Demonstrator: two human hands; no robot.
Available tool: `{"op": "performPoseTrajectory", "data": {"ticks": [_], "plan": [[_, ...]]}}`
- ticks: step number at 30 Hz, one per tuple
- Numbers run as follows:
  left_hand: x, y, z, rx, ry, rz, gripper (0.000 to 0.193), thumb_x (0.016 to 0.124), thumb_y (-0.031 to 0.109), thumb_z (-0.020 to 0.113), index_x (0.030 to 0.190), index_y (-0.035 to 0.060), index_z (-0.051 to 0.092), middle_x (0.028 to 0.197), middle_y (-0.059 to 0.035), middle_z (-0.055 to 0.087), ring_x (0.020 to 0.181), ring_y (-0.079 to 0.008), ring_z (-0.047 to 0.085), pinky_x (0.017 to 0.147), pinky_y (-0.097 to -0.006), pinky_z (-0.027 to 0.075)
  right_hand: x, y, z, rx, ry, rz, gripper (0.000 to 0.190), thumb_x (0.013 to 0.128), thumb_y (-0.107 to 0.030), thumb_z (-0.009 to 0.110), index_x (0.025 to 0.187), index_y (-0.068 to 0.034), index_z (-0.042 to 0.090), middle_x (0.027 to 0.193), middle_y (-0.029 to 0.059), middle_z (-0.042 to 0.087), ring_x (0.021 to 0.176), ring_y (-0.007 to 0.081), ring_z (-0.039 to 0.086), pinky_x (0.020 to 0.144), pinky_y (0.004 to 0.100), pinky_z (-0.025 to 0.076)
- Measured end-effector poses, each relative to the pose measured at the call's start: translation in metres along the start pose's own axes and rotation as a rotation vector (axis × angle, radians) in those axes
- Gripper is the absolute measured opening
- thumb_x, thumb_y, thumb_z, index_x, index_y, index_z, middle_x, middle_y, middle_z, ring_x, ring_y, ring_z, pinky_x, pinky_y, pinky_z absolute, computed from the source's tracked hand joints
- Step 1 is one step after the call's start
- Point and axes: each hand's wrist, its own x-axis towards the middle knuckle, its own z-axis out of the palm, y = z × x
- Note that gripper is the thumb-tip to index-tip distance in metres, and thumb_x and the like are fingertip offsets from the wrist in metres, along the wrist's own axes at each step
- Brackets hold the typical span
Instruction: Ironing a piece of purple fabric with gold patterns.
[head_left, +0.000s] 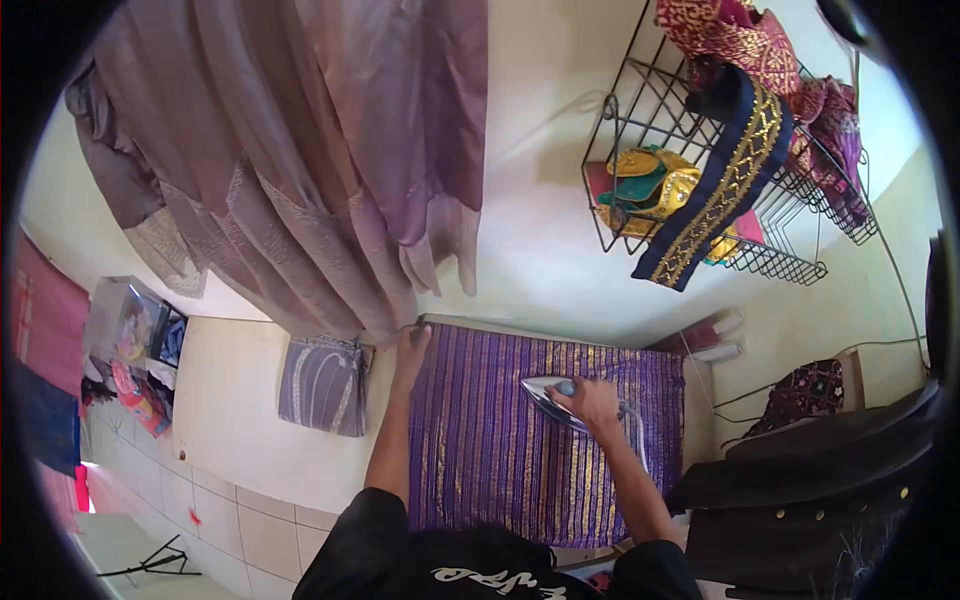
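Observation:
A purple cloth (480, 435) with gold stripes lies spread over the table in front of me. My right hand (592, 405) grips the handle of an electric iron (547, 401), whose soleplate rests on the cloth's right half with the tip pointing left. The iron's pale cord (641, 442) runs down beside my wrist. At the cloth's far left corner, my left hand (415, 345) touches the edge; whether its fingers pinch the fabric cannot be made out. Just left of that arm lies a folded grey-mauve garment (326, 386) with pale trim.
Mauve satin garments (300, 150) hang above the far left of the white table (232, 390). A black wire rack (637, 75) on the wall holds gold fabric pieces and a navy gold-trimmed band (720, 187). Dark garments (810, 487) hang at right. A clear box (131, 322) stands left.

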Motion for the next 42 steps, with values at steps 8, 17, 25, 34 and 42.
{"op": "performPoseTrajectory", "data": {"ticks": [8,17,25,34,42], "plan": [[0.017,0.039,-0.033,-0.148,-0.256,-0.198,0.044,0.079,0.031,0.082,0.105,-0.0023,0.068,0.1,-0.0066,0.068,0.094,-0.0155,0.06,0.086,-0.0315,0.047,0.014,-0.07,-0.01,0.007,0.15,-0.007,0.068,0.081,-0.074,0.055,0.079,-0.01,0.075,0.062,0.0123,0.067,0.055,0.0251,0.068,0.052,0.0399,0.053],[0.014,0.04,-0.023,0.253,-0.003,0.204,0.04,0.075,0.026,0.082,0.102,-0.0023,0.069,0.093,-0.0123,0.07,0.088,-0.0218,0.064,0.083,-0.0332,0.048,0.072,-0.164,-0.025,0.223,0.168,0.1,0.06,0.081,-0.066,0.062,0.078,-0.007,0.075,0.073,0.0162,0.071,0.068,0.0317,0.071,0.065,0.042,0.057],[0.022,0.025,-0.033,0.365,-0.082,0.057,0.041,0.076,0.032,0.081,0.098,-0.0009,0.069,0.087,-0.0127,0.069,0.075,-0.0247,0.062,0.072,-0.0356,0.047,0.074,-0.186,-0.026,0.214,0.041,-0.135,0.057,0.082,-0.062,0.064,0.086,-0.006,0.072,0.083,0.0164,0.071,0.08,0.0335,0.071,0.074,0.0457,0.056],[0.01,0.032,-0.036,0.327,0.027,0.101,0.039,0.08,0.039,0.076,0.093,0.0024,0.072,0.091,-0.0179,0.07,0.085,-0.0343,0.068,0.077,-0.0407,0.051,0.081,-0.205,-0.02,0.255,0.075,-0.055,0.058,0.084,-0.062,0.06,0.087,-0.004,0.071,0.084,0.0167,0.071,0.081,0.033,0.071,0.072,0.0454,0.056],[0.008,0.001,-0.046,0.334,0.205,0.305,0.04,0.082,0.035,0.075,0.1,0.0006,0.066,0.086,-0.0167,0.067,0.08,-0.0317,0.065,0.075,-0.0397,0.05,0.088,-0.227,-0.015,0.403,0.122,-0.037,0.07,0.083,-0.069,0.058,0.086,0.001,0.069,0.086,0.0238,0.069,0.084,0.0395,0.07,0.077,0.0485,0.055]]}}
